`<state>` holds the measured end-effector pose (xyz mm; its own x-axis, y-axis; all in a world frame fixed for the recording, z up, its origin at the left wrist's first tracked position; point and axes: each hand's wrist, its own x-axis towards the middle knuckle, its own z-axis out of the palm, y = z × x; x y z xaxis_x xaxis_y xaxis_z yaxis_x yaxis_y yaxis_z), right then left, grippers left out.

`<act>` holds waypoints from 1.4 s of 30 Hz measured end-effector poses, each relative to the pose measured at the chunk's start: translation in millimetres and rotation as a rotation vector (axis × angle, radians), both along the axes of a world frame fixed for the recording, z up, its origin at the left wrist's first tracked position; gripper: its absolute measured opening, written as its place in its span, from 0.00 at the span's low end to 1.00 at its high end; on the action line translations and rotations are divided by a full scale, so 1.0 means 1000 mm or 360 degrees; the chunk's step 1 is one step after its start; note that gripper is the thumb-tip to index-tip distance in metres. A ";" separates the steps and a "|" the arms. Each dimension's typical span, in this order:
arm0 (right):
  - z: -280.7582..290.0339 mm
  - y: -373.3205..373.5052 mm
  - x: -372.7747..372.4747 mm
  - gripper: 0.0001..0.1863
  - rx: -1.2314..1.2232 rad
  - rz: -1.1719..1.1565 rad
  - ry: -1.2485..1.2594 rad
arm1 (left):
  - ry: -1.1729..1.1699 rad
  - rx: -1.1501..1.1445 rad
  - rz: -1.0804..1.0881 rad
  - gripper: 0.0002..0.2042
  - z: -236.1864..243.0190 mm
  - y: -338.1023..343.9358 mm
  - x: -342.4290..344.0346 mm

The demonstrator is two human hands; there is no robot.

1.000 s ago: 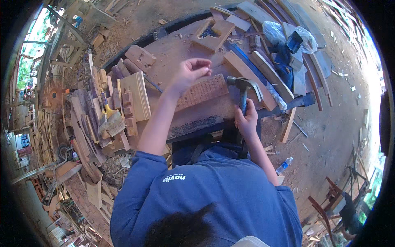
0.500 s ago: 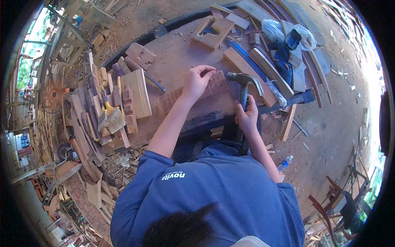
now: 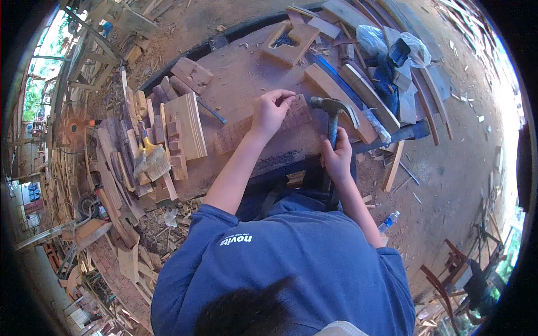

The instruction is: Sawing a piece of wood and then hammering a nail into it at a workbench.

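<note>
My right hand (image 3: 337, 159) is wrapped round the handle of a claw hammer (image 3: 332, 107), its metal head raised by the right end of a flat wooden board (image 3: 300, 115). Thumb and fingers of my left hand (image 3: 271, 113) are pinched together over that board. Whatever they hold, if anything, is too small to make out. Rows of small marks dot the board, which lies on the workbench (image 3: 238, 64) and is partly covered by my left hand and forearm. Beyond it sits a wooden block with a cut-out (image 3: 290, 46) containing small dark bits, perhaps nails.
Wood pieces, a thick light block (image 3: 186, 127) and a paintbrush (image 3: 152, 160) crowd the bench's left side. On the right lie long planks (image 3: 342, 106), a blue strip (image 3: 335, 73) and plastic bags (image 3: 372, 42). A plastic bottle (image 3: 388, 222) is on the floor at my right.
My left hand has shifted very slightly to the right, still pinched above the board. The hammer stays almost where it was in my right hand.
</note>
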<state>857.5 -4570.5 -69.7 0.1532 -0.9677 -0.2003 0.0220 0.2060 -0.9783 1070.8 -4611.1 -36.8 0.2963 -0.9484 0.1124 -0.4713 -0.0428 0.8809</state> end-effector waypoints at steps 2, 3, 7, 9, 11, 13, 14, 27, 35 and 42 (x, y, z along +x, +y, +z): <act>-0.003 0.001 -0.001 0.10 -0.0060 -0.0002 0.0002 | -0.0049 -0.0099 -0.0020 0.06 0.000 0.001 -0.001; -0.004 0.000 -0.001 0.10 -0.0008 0.0008 -0.0001 | -0.0103 -0.0188 -0.0021 0.06 0.000 0.002 -0.002; -0.001 -0.001 0.001 0.10 0.0243 0.0023 -0.0104 | -0.0120 -0.0205 -0.0055 0.09 0.000 0.002 -0.004; 0.009 -0.004 0.003 0.11 0.0001 0.0007 -0.0074 | -0.0018 -0.0215 -0.0004 0.14 -0.001 0.002 -0.005; 0.025 -0.009 0.004 0.11 -0.0164 -0.0032 -0.0004 | -0.0031 -0.0188 -0.0006 0.15 -0.002 0.003 -0.005; 0.046 -0.016 0.004 0.13 -0.0005 0.0027 0.0181 | -0.0047 -0.0162 0.0005 0.17 -0.002 0.005 -0.005; 0.056 -0.019 0.004 0.13 -0.0112 0.0050 0.0141 | -0.0071 -0.0172 -0.0005 0.17 -0.002 0.005 -0.005; 0.112 -0.027 0.030 0.18 -0.0640 0.0530 0.0926 | -0.0344 -0.0071 0.0106 0.27 0.000 0.011 -0.007; 0.111 -0.025 0.031 0.21 -0.0566 0.0512 0.1033 | -0.0265 -0.0014 0.0107 0.29 -0.002 0.011 -0.003; 0.118 -0.025 0.040 0.21 -0.0610 0.0411 0.0980 | -0.0239 -0.0053 0.0085 0.30 -0.004 0.010 -0.003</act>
